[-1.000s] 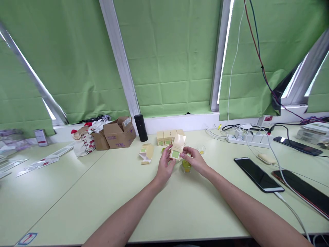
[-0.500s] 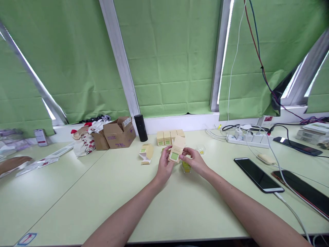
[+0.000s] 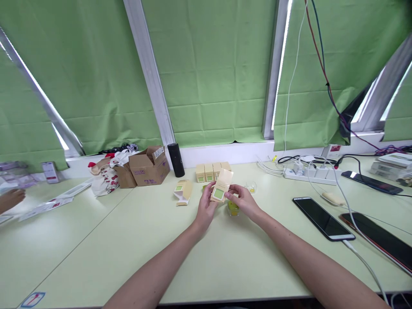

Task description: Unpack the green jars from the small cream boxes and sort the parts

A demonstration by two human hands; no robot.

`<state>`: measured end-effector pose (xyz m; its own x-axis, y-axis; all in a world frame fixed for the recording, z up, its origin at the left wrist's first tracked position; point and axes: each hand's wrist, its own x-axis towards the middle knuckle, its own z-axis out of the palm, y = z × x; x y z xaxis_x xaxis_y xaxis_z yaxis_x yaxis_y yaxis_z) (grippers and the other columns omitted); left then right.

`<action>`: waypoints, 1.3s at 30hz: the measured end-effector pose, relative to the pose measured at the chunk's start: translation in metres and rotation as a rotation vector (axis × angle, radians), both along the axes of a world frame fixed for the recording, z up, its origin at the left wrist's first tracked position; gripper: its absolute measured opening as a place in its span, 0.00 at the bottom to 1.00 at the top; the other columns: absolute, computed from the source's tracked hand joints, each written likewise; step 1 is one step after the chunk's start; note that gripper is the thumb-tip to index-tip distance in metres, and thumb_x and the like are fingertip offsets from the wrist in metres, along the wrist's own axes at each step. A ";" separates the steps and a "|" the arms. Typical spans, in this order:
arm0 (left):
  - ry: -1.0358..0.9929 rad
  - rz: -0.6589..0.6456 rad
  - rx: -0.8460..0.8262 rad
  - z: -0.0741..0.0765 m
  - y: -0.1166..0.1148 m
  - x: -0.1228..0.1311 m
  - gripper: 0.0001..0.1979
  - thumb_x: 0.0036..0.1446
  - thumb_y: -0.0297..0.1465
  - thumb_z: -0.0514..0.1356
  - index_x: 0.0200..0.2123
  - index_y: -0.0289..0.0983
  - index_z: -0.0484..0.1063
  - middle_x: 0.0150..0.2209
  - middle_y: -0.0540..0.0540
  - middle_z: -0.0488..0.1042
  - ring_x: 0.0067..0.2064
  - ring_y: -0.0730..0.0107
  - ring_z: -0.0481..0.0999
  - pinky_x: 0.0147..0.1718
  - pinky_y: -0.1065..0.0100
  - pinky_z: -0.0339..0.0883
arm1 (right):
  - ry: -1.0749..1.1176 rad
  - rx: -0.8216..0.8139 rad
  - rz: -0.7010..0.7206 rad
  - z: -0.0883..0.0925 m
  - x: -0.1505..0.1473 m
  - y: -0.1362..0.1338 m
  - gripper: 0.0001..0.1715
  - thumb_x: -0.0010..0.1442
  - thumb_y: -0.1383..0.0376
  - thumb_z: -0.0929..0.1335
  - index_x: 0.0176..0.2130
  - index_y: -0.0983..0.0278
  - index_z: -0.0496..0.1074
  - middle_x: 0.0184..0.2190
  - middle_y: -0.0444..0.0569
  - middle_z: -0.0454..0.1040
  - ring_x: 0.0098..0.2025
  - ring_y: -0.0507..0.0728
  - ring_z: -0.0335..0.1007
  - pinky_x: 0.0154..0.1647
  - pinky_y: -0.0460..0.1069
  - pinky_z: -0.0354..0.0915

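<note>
Between my two hands I hold a small flattened cardboard box [image 3: 222, 185], cream with a green window. My left hand [image 3: 207, 205] grips its left edge, and my right hand [image 3: 243, 200] pinches the lower right side. Just below my right fingers, a clear container with yellow-green contents [image 3: 233, 209] stands on the table. Beyond my right hand lies a small clear plastic piece [image 3: 251, 187]. To the left, an opened carton [image 3: 183, 192] of the same kind rests on its side. Several folded-up cartons [image 3: 209, 172] stand in a row behind my hands.
A brown cardboard box [image 3: 149, 166], a cloth bag [image 3: 104, 176] and a black cylinder [image 3: 176, 160] stand at the back left. On the right are phones [image 3: 323, 218], cables and a power strip [image 3: 310, 175]. Another person's hand [image 3: 12, 199] is at the far left.
The held cardboard has tilted slightly, with its green window facing me more. My hands stay nearly in place. The other person's hand has drawn back leftward.
</note>
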<state>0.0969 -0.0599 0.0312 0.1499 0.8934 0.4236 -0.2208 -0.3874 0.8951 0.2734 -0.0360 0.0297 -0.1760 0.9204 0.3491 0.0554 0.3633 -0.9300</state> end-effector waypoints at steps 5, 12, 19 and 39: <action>-0.003 -0.004 0.022 -0.007 0.005 -0.002 0.30 0.59 0.39 0.68 0.63 0.44 0.69 0.63 0.40 0.71 0.64 0.50 0.71 0.61 0.54 0.67 | 0.085 -0.067 0.041 0.000 0.001 0.001 0.34 0.52 0.40 0.75 0.44 0.65 0.77 0.39 0.56 0.82 0.48 0.67 0.79 0.51 0.59 0.71; 0.012 -0.077 0.009 -0.011 0.008 -0.001 0.37 0.60 0.43 0.69 0.68 0.41 0.63 0.67 0.37 0.68 0.67 0.47 0.68 0.65 0.50 0.63 | 0.160 -0.142 0.042 0.003 0.002 0.000 0.35 0.47 0.41 0.78 0.42 0.65 0.79 0.39 0.55 0.83 0.46 0.67 0.79 0.49 0.57 0.70; -0.001 -0.107 0.009 -0.010 0.009 -0.002 0.37 0.59 0.39 0.68 0.69 0.40 0.63 0.67 0.37 0.68 0.68 0.46 0.66 0.67 0.50 0.61 | 0.206 -0.187 0.056 0.006 0.001 0.000 0.34 0.43 0.42 0.80 0.38 0.64 0.79 0.36 0.54 0.83 0.43 0.66 0.79 0.47 0.56 0.69; 0.403 0.206 0.171 -0.002 -0.006 -0.003 0.23 0.69 0.39 0.58 0.64 0.42 0.62 0.58 0.38 0.77 0.56 0.54 0.76 0.53 0.55 0.69 | 0.193 -0.195 0.005 0.019 0.000 -0.010 0.30 0.47 0.39 0.76 0.30 0.63 0.78 0.31 0.50 0.79 0.38 0.60 0.73 0.43 0.52 0.63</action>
